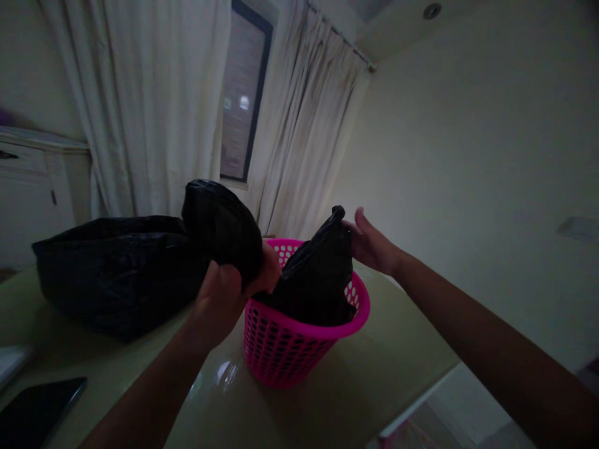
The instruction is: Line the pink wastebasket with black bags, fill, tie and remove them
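Observation:
A pink perforated plastic basket stands on the table, with a black plastic garbage bag partly inside and rising above its rim. My left hand is closed around a bunched part of black plastic left of the basket's rim; the gathered plastic bulges above my fist. On the other side, my right hand is open, thumb raised, its fingertips against the bag's upper right edge and partly hidden by it. A large, full-looking black bag sits left of the basket; whether it joins the bunched plastic I cannot tell.
The shiny pale table has its edge at lower right. A dark flat device and a white object lie at lower left. Behind are a white cabinet, long curtains and a window.

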A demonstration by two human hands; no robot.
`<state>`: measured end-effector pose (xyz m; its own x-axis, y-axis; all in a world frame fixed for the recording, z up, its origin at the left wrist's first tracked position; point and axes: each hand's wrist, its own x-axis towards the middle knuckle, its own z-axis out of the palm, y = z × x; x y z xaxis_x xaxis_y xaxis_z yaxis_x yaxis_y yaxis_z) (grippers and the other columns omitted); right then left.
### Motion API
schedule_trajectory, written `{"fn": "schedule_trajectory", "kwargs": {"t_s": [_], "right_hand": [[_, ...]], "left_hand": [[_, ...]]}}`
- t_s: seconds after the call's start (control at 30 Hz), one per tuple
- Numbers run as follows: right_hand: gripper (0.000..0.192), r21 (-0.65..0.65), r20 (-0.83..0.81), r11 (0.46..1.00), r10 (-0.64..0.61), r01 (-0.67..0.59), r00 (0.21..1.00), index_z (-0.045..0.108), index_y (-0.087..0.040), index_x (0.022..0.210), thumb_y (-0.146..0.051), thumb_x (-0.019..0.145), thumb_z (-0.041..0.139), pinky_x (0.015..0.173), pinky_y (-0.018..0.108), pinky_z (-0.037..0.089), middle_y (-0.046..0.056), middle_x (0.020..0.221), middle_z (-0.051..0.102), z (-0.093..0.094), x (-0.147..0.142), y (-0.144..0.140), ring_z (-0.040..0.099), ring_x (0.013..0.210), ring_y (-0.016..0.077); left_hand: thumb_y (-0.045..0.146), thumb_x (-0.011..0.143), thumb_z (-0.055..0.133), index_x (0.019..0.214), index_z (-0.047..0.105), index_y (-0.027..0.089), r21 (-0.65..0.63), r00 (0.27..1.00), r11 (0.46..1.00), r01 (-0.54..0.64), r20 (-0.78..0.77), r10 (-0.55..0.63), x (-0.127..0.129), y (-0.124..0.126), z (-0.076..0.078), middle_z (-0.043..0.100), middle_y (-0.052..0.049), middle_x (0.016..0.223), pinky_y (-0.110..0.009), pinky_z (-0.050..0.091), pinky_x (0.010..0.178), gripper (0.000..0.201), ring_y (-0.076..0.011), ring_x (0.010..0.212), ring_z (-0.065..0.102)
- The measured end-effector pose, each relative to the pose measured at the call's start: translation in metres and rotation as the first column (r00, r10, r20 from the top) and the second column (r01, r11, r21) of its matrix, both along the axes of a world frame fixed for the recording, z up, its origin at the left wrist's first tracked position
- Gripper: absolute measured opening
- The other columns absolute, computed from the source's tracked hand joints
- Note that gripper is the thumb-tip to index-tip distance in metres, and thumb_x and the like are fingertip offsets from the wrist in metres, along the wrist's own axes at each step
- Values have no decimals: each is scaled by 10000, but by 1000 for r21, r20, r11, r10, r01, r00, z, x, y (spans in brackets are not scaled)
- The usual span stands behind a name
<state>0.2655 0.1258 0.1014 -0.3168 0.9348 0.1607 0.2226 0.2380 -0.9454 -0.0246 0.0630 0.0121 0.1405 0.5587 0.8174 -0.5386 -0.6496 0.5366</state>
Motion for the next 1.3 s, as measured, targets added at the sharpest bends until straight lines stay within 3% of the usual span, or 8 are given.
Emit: {"fn": "schedule_trajectory", "kwargs": {"t_s": [0.13,0.23,0.5,0.73,0.87,0.97,1.1,1.3], "right_hand": [[452,24,-147,999,-35,39,989,801,-200,1132,-453,781,935,958,419,650,99,1080,828,-2,-35,0,780,960,240],[496,176,-242,984,15,29,970,807,-227,1222,-215,730,878,1047,403,621,38,1078,828,10,-46,-7,774,1031,211],[473,390,-101,915,156,-105,983,790,-272,1271,-224,801,823,1046,548,648,50,1178,828,31,-60,-53,766,1205,325],[409,348,-173,913,286,-213,943,774,-269,1287,-343,888,828,1256,568,505,73,1490,714,22,-63,-55,603,1480,333],[439,296,-167,922,306,-249,937,757,-278,1331,-465,936,799,1284,569,474,68,1602,629,16,-59,-56,502,1570,340],[386,305,-195,929,276,-209,941,766,-293,1301,-486,967,764,1232,569,532,56,1608,624,12,-61,-63,523,1553,345],[411,334,-231,935,202,-117,952,766,-298,1299,-497,940,796,1191,525,573,67,1562,659,10,-63,-66,534,1542,346],[834,275,-176,923,323,-268,930,710,-302,1437,-576,701,989,1220,554,525,100,1532,677,0,-58,-54,574,1493,368]], "left_hand": [[625,985,719,851,670,221,-6,981,995,-102,-167,100,-5,-5,0,536,21,685,-291,435,571,428,-139,627,517],[473,972,792,1027,731,237,-34,920,937,-348,-204,335,-5,-5,6,681,1,848,-273,487,604,250,-137,681,598],[473,924,834,1529,601,241,102,693,823,-559,-487,531,5,1,2,781,-133,1324,-478,640,928,688,-339,1153,760],[244,1010,664,1155,788,255,170,714,872,-459,-513,476,6,-1,5,769,-73,1257,-441,596,1052,191,-270,1178,741],[278,955,749,1460,631,282,95,685,796,-597,-456,568,9,0,0,732,-95,1368,-484,593,1070,518,-296,1235,727],[228,927,767,1603,514,313,74,732,854,-515,-479,484,10,-1,0,705,-90,1494,-494,562,1133,727,-304,1342,690],[171,964,689,1267,769,282,72,785,930,-361,-515,345,8,-4,6,817,-29,1232,-412,601,1031,332,-264,1172,757],[287,984,742,1067,748,225,-14,822,897,-441,-408,398,8,-5,7,784,-5,965,-318,607,799,104,-217,933,749]]}}
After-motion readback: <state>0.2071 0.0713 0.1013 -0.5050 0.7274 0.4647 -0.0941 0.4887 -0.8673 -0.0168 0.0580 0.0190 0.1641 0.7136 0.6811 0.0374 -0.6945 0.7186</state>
